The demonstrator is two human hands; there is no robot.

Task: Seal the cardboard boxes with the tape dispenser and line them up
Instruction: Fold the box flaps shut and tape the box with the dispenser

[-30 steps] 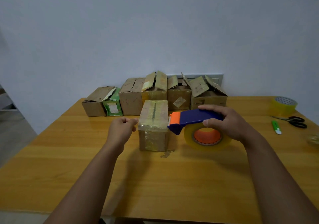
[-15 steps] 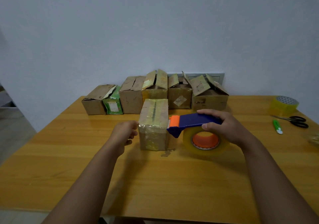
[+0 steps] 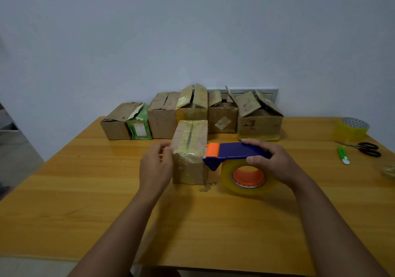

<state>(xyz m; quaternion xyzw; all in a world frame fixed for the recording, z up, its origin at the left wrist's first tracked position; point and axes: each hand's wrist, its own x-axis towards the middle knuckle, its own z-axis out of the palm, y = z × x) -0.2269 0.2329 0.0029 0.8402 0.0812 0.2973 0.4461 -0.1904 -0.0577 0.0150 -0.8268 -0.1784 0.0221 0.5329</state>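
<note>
Wooden worktop (image 3: 213, 223): six boxes (image 3: 222, 116) ranked behind, one taped box (image 3: 189, 155) touched by left hand (image 3: 155, 165); one tape dispenser (image 3: 237, 159) gripped by right hand (image 3: 273, 161).

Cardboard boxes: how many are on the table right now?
7. Six stand along the wall: plain, green, tall, flaps-up, diamond-labelled, widest. One taped box sits in front. More may hide behind.
</note>
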